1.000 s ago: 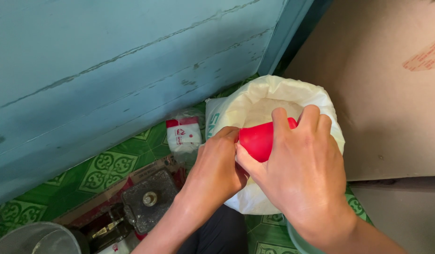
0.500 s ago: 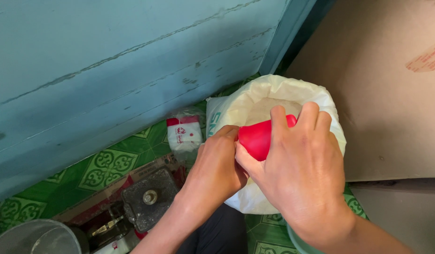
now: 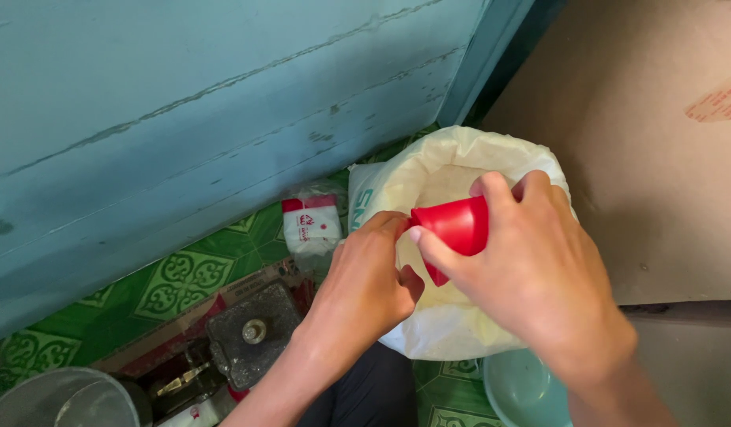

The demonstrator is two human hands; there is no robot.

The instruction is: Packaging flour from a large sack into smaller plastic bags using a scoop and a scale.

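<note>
My right hand (image 3: 531, 277) grips a small red cup (image 3: 454, 229), tilted on its side above an open white sack (image 3: 429, 170) that stands on the floor. My left hand (image 3: 361, 289) touches the cup's rim with its fingertips, fingers curled. Pale contents lie inside the sack's rolled-down mouth, mostly hidden by both hands.
A worn blue wooden wall (image 3: 184, 103) runs behind the sack. The floor mat (image 3: 176, 277) is green and patterned. A small white and red packet (image 3: 312, 225) lies by the wall. A metal block (image 3: 251, 332), a steel pot (image 3: 61, 399) and a pale green bowl (image 3: 519, 391) sit near me. Brown cardboard (image 3: 650, 142) stands at right.
Both hands with the red cup have barely shifted; the cup stays over the sack's mouth.
</note>
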